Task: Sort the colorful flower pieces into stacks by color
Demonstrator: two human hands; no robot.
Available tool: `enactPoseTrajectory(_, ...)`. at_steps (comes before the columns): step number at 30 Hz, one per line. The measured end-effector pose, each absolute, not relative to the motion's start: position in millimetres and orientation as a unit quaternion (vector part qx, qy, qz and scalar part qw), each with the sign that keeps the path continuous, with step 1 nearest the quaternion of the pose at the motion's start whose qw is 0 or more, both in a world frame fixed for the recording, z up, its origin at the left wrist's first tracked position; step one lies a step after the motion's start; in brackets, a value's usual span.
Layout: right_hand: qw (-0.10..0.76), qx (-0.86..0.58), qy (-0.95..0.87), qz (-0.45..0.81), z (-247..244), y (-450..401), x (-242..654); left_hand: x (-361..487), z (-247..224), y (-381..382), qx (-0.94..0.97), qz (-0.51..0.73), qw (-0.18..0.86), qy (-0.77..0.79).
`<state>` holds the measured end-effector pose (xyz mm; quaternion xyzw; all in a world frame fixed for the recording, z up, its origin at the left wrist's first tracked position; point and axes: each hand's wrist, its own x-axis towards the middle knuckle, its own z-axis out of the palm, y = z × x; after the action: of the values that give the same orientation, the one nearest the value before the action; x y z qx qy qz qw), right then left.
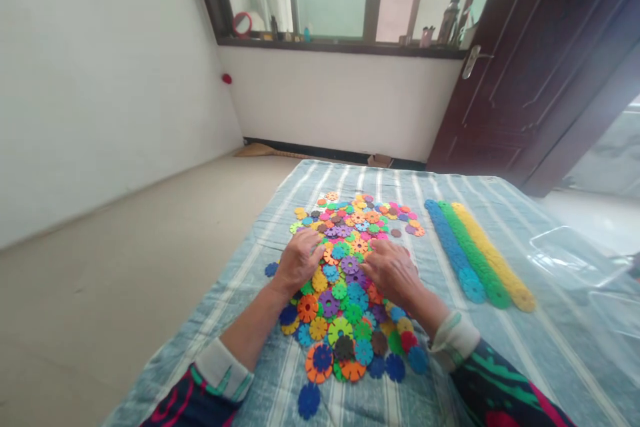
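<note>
Three rows (pixel 473 253) look done, we judge, while mixed discs (pixel 349 267) lie loose under our curled left hand (pixel 300 259) and right hand (pixel 393 268), whose hold we cannot tell.

Left forearm (pixel 253 327): bare below the sleeve, slanting forward and inward.
Left hand (pixel 300 257): back upward, fingers bent, thumb on the inner side; fingertip grip unclear.
Right forearm (pixel 433 310): bare near the wrist, angled forward and inward.
Right hand (pixel 393 268): knuckles up, fingers curled inward, fingertips partly hidden.
Spacing: hands apart, roughly level.
</note>
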<state>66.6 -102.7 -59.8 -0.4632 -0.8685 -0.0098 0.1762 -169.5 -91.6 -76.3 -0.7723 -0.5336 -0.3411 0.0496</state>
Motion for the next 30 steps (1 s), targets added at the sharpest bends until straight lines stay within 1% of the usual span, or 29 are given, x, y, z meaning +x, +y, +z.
enactPoseTrajectory(4,0.179,-0.46,-0.87,-0.01,-56.3,-82.4,46.5,-155.9,-75.7,-94.2,-0.798,-0.32,0.035,-0.509)
enactPoseTrajectory(7,0.161,-0.452,-0.877,0.019,-58.8,-70.0,27.8,-150.9,-77.1,-96.6,-0.807,-0.285,0.029,-0.516)
enactPoseTrajectory(9,0.169,-0.455,-0.872,0.057,-62.2,-63.3,18.9,-150.3,-78.4,-98.1,-0.811,-0.264,0.028,-0.521)
enactPoseTrajectory(12,0.224,-0.464,-0.846,0.139,-67.0,-55.5,14.2,-150.6,-80.0,-99.0,-0.813,-0.258,0.03,-0.522)
enactPoseTrajectory(14,0.257,-0.475,-0.824,0.172,-68.8,-51.8,16.1,-150.2,-79.9,-98.9,-0.814,-0.265,0.03,-0.516)
enactPoseTrajectory(21,0.308,-0.499,-0.781,0.216,-64.6,-51.1,34.7,-148.1,-75.1,-97.9,-0.83,-0.276,0.027,-0.483)
enactPoseTrajectory(27,0.407,-0.498,-0.717,0.268,-53.7,-57.6,54.7,-151.6,-75.6,-95.1,-0.825,-0.295,0.032,-0.48)
enactPoseTrajectory(30,0.44,-0.494,-0.696,0.28,-47.5,-64.4,78.0,-152.8,-75.4,-91.7,-0.828,-0.304,0.034,-0.469)
